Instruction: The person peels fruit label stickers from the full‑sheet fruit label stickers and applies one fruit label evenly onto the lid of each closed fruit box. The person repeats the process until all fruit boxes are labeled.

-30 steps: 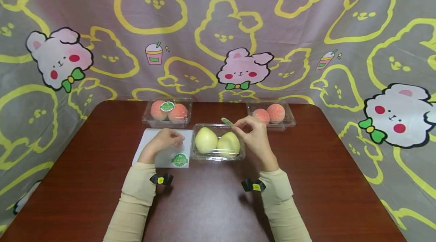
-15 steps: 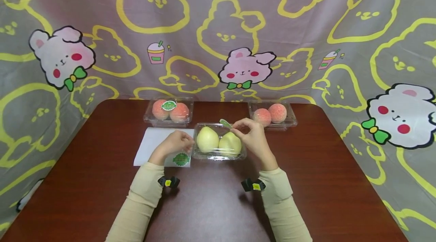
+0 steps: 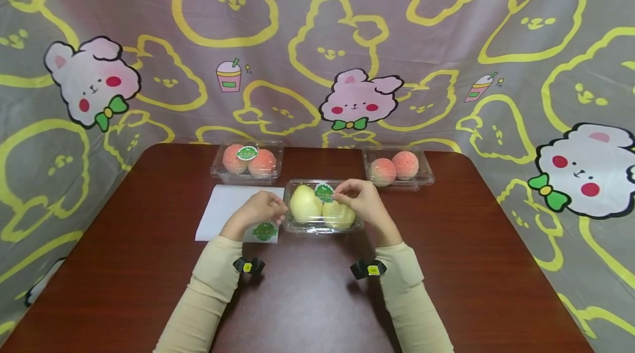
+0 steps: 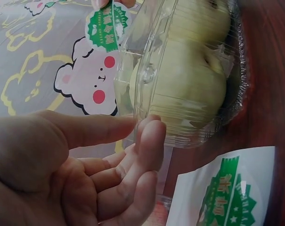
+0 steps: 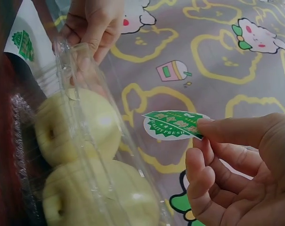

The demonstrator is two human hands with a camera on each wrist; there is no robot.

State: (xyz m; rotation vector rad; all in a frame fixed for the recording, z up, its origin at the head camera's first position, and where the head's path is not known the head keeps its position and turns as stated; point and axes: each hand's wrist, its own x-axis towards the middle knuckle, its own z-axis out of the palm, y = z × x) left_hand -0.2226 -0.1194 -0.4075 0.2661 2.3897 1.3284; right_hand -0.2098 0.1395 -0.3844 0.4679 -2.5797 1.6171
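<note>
A clear plastic fruit box (image 3: 322,228) with two yellow-green pears (image 3: 306,204) lies in the middle of the table, its lid closed. My right hand (image 3: 368,204) pinches a round green and white sticker (image 3: 324,192) by its edge between thumb and index finger. The right wrist view shows that sticker (image 5: 173,125) creased and apart from the lid. At the box's left end, my left hand (image 3: 259,209) pinches the rim. In the left wrist view its thumb and index fingertip meet at the lid's edge. Another green sticker (image 3: 265,231) is on a white backing sheet (image 3: 218,215) beside it.
Two more clear boxes stand at the table's back: a left box with peaches (image 3: 262,163) and a green sticker (image 3: 247,153) on its lid, and a right box with peaches (image 3: 405,165) and no visible sticker. A patterned cloth (image 3: 278,22) hangs around the dark table (image 3: 317,292).
My right hand has turned the sticker so its green face shows and lowered it towards the lid. My left hand has moved right from the backing sheet to the box, which has shifted slightly right.
</note>
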